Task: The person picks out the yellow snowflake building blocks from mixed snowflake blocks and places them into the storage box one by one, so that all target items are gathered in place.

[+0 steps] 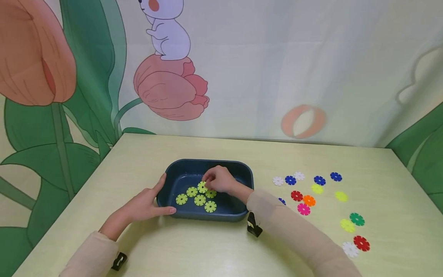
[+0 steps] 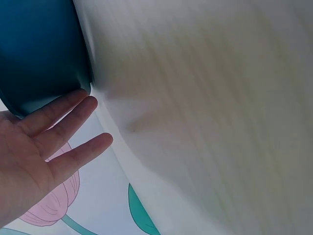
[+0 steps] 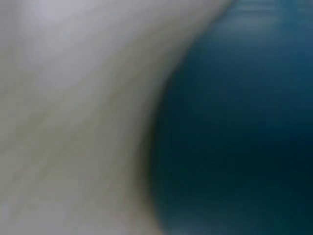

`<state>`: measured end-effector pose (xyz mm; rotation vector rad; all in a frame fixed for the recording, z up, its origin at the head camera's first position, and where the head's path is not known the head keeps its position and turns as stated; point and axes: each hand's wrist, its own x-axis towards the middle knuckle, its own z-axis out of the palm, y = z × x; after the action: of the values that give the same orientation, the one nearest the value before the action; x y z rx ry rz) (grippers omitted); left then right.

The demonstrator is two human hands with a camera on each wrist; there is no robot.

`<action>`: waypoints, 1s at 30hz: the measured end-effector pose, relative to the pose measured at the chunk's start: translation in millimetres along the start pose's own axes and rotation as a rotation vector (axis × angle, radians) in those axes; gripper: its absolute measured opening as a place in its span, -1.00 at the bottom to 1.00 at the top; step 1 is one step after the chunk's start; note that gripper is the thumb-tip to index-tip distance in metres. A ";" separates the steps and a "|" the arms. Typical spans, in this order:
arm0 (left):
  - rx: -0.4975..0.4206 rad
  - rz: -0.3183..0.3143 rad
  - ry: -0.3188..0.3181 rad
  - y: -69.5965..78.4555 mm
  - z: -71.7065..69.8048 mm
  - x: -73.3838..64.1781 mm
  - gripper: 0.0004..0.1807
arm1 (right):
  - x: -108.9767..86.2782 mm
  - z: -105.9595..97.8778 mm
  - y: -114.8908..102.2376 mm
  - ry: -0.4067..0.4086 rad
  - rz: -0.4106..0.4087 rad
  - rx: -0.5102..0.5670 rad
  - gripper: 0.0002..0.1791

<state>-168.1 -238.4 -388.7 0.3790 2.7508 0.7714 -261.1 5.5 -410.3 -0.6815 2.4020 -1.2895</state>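
Note:
A dark blue rectangular tray (image 1: 221, 218) sits on the table with several yellow-green notched plastic discs (image 1: 199, 200) lying flat inside. My left hand (image 1: 145, 204) spans the tray's left end, its thumb along the front rim. In the left wrist view, straight fingers (image 2: 66, 128) lie near the tray's wall (image 2: 44, 54). Reaching in over the right side, my right hand (image 1: 221, 179) has bent fingers and pinches a yellow-green disc (image 1: 202, 187) among the others. The right wrist view is blurred and shows just the tray (image 3: 234, 122) and tabletop, with no fingers.
Right of the tray, loose notched discs lie scattered: blue (image 1: 320, 180), white (image 1: 278, 181), red (image 1: 361, 243), green (image 1: 357, 219), orange (image 1: 309, 200), pink (image 1: 303, 209) and yellow (image 1: 341, 196). A patterned curtain (image 1: 249, 77) hangs behind the table's back edge.

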 end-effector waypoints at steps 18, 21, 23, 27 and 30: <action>0.006 -0.007 0.007 -0.8 1.2 -0.4 0.22 | -12.6 -8.2 -6.7 0.066 0.034 -0.009 -0.75; 0.004 -0.003 0.007 -1.1 1.7 0.0 0.22 | -21.1 -13.7 -8.4 0.064 -0.004 -0.027 -0.76; -0.002 -0.002 0.004 -0.8 1.7 -0.6 0.22 | -27.0 -18.4 -9.4 0.059 -0.031 -0.030 -0.76; -0.003 -0.004 0.006 -0.7 1.7 -1.4 0.22 | -38.3 -29.4 -9.5 0.035 -0.081 -0.020 -0.75; 0.003 -0.002 0.006 -0.5 1.8 -0.5 0.22 | -48.0 -38.5 -9.0 0.025 -0.101 0.011 -0.75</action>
<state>-167.2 -238.2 -390.3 0.3751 2.7583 0.7689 -238.0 54.2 -379.2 -0.7975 2.4063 -1.3572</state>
